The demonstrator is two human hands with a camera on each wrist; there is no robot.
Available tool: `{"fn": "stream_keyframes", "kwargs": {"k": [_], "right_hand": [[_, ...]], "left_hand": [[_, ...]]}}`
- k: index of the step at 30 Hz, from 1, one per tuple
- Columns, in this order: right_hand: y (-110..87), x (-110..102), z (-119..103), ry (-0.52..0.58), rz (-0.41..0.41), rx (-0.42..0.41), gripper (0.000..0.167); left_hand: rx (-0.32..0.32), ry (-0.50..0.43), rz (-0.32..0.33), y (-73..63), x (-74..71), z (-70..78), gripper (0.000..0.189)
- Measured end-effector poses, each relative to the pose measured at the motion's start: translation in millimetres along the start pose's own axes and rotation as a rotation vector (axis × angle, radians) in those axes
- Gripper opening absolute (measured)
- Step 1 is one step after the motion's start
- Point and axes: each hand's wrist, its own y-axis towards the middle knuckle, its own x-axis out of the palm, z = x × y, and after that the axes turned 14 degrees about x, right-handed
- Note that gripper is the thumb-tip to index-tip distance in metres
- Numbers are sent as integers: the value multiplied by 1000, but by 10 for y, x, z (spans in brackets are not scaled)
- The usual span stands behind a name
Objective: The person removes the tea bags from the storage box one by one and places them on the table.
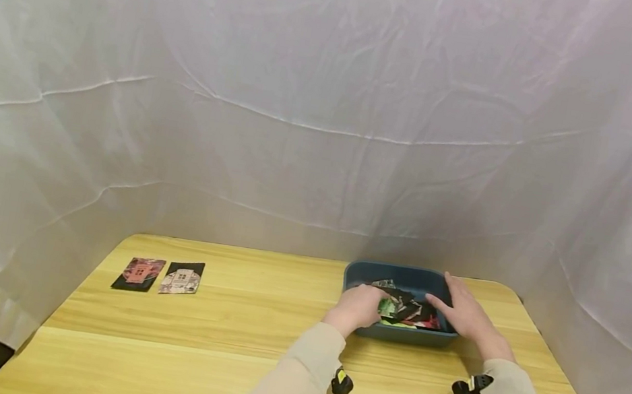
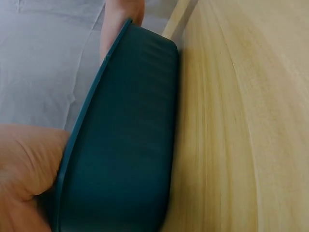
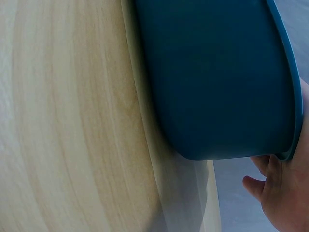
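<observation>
A dark blue plastic bin [image 1: 406, 335] stands on the table and holds several small packets [image 1: 400, 305], black, green, red and grey, jumbled together. My left hand [image 1: 359, 307] reaches over its left side, with the fingertips down among the packets and mostly hidden. In the left wrist view the bin wall [image 2: 120, 130] covers those fingers. My right hand [image 1: 468, 317] holds the right rim, thumb over the inside and other fingers along the outer side. The right wrist view shows fingers [image 3: 255, 187] beyond the bin's end wall.
Two flat packets lie side by side at the table's left: a black and red one [image 1: 139, 274] and a black and cream one [image 1: 182, 278]. Pale curtains [image 1: 298, 153] hang behind and beside the wooden table [image 1: 174, 366]. Small black cameras [image 1: 342, 384] sit at both wrists.
</observation>
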Motion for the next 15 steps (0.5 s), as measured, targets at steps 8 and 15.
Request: {"fn": "stream_keyframes", "kwargs": {"k": [8, 15], "right_hand": [[-9, -7, -12, 3, -6, 0, 88], [-19, -18, -21, 2, -7, -6, 89]], "left_hand": [[-31, 40, -13, 42, 52, -9, 45], [-23, 44, 108, 18, 103, -18, 37]]}}
